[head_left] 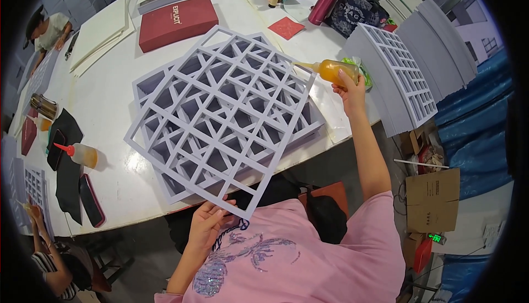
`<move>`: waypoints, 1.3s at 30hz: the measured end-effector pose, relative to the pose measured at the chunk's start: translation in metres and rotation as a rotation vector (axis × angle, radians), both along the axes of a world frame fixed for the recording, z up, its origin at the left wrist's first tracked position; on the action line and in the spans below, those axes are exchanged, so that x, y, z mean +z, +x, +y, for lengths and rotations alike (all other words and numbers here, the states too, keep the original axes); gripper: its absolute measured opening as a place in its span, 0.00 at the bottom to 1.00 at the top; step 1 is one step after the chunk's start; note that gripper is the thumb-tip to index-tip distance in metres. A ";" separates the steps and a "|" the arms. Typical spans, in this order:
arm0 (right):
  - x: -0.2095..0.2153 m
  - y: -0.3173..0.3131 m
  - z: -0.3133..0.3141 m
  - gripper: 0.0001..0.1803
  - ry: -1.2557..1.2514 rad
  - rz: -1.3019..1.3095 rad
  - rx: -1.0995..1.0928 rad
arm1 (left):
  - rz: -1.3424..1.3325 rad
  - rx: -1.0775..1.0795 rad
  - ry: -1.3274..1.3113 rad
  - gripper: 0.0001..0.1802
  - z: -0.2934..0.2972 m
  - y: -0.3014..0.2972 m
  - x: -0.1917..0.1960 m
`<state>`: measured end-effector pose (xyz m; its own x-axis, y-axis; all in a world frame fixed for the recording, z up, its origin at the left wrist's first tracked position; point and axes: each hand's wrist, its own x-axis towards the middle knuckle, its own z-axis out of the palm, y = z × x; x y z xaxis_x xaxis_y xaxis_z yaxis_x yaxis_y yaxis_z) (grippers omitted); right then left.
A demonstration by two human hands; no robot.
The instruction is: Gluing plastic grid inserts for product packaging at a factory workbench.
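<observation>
A pale grey lattice panel (227, 122) with square openings is held tilted over a stack of similar lattice panels (175, 191) on the white table. My left hand (211, 221) pinches the panel's near corner between thumb and fingers. In my right hand (350, 89) is a squeeze bottle (333, 71) of amber liquid, lying nearly level. Its thin nozzle points left and meets the panel's far right edge in view; I cannot tell whether it touches. The fingers wrap round the bottle's body. Parts of the stack show only through the openings.
A dark red box (177, 23) and pale boards (101, 34) lie at the far left. Another squeeze bottle (84, 155) with a red nozzle stands left, near a dark case (91, 200). Stacked lattice panels (398, 71) rise at the right beside a pink flask (325, 3). Other people work at the left.
</observation>
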<state>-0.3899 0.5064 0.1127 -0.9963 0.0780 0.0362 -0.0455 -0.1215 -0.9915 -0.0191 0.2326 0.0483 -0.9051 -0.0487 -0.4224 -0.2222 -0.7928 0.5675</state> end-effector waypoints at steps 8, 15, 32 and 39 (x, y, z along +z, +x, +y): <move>0.001 0.048 0.000 0.27 -0.045 -0.045 0.126 | 0.009 -0.038 0.054 0.22 0.000 -0.008 0.001; 0.004 0.136 -0.019 0.21 -0.031 -0.144 0.263 | 0.006 -0.117 0.057 0.24 -0.001 -0.008 0.001; 0.003 0.208 -0.035 0.25 -0.402 -0.477 0.548 | -0.016 -0.103 0.113 0.19 0.001 -0.004 -0.002; 0.010 0.098 0.027 0.20 -0.163 -0.030 0.043 | 0.040 0.095 0.084 0.19 -0.020 0.010 -0.016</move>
<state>-0.2915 0.5338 0.1223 -0.9993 0.0380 -0.0038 -0.0071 -0.2820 -0.9594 -0.0095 0.2129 0.0328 -0.9145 -0.1008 -0.3919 -0.1225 -0.8541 0.5055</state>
